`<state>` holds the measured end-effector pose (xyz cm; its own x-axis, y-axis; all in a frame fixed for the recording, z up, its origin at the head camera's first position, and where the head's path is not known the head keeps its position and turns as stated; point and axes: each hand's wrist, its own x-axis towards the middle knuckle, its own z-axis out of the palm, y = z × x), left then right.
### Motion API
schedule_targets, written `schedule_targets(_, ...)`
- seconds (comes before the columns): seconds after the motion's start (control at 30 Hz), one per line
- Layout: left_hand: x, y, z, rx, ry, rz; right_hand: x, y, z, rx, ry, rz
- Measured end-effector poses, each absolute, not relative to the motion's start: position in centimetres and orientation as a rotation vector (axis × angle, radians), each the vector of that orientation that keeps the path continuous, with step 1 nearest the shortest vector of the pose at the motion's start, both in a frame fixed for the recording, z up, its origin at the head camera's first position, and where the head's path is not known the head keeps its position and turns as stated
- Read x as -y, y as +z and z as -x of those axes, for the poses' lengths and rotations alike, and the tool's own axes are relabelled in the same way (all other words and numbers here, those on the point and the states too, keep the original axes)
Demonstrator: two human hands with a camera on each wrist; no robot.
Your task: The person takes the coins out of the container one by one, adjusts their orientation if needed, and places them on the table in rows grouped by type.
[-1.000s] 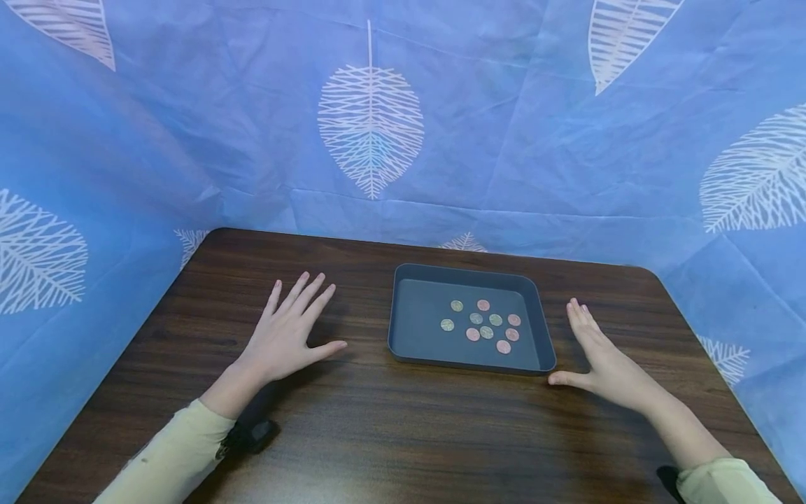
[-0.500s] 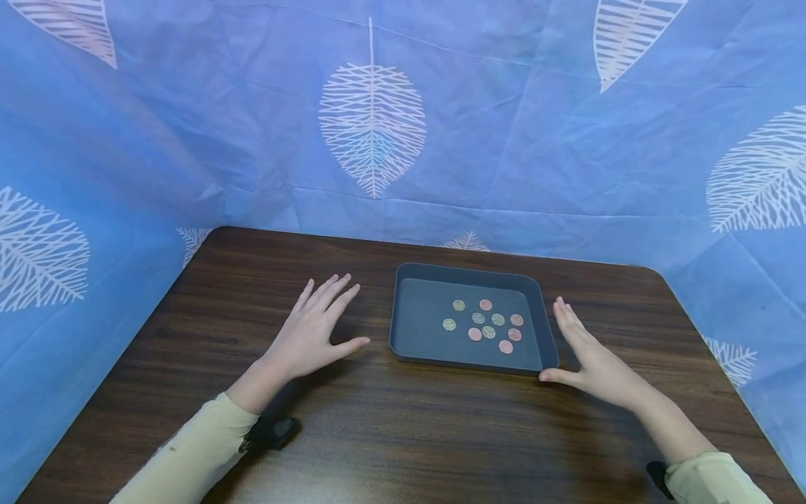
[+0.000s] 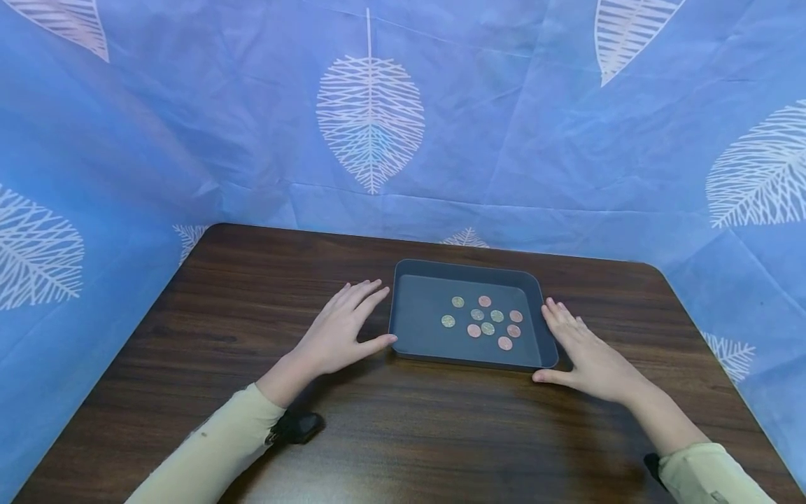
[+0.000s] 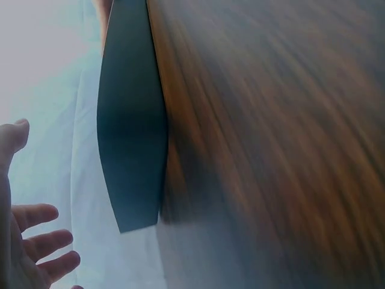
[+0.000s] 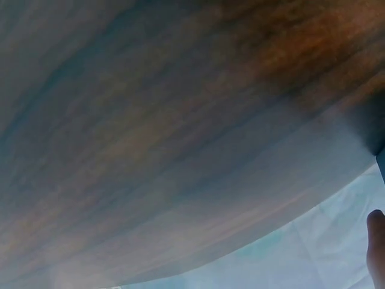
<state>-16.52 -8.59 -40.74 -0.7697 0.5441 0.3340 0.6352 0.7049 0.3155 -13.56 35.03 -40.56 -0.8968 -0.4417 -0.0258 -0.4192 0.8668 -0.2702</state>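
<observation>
A dark grey shallow tray point(image 3: 418, 311) lies on the table with several coins point(image 3: 497, 316), some silvery and some coppery, spread over its middle and right. My left hand point(image 3: 336, 336) is spread at the tray's left side, thumb tip right at the front left corner. In the left wrist view its fingers point(image 4: 51, 244) stand apart from the tray's outer wall point(image 4: 132, 120). At the tray's right side, my right hand point(image 3: 595, 360) has extended fingers along the wall and its thumb by the front right corner. Only a finger point(image 5: 377, 241) and a sliver of tray show in the right wrist view.
The dark wood table point(image 3: 403, 434) has rounded far corners. Behind and beside it hangs a blue cloth point(image 3: 491, 140) with white leaf prints. A small black device point(image 3: 305, 427) is strapped to the left wrist.
My left hand has moved right, up to the tray's left side. My right hand has shifted left and closed in on the right wall. Tray and coins stay in place.
</observation>
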Motion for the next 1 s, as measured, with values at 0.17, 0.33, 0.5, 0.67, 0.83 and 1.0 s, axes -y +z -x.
schedule_targets(0.17, 7.0, -40.8, 16.7, 2.707, -0.625, 0.963, -35.1, -40.7, 13.5, -2.972, -0.330, 0.682)
schedule_targets(0.33, 5.4, -41.0, 16.7, 2.699, -0.664, 0.963, -35.1, -40.7, 13.6, -2.966, -0.304, 0.669)
schedule_targets(0.5, 3.9, -41.3, 16.8, 2.643, -0.735, 0.953, -35.0, -40.9, 13.8, -2.973, -0.256, 0.676)
schedule_targets(0.67, 2.7, -41.1, 16.8, 2.633, -0.846, 0.941, -35.1, -41.0, 13.9, -2.975, -0.237, 0.677)
schedule_targets(0.83, 1.7, -41.0, 17.1, 2.621, -0.956, 0.939, -35.2, -41.0, 13.9, -2.980, -0.233, 0.683)
schedule_targets(1.0, 0.7, -40.9, 17.4, 2.623, -1.056, 0.917, -35.1, -40.9, 13.8, -2.974, -0.252, 0.679)
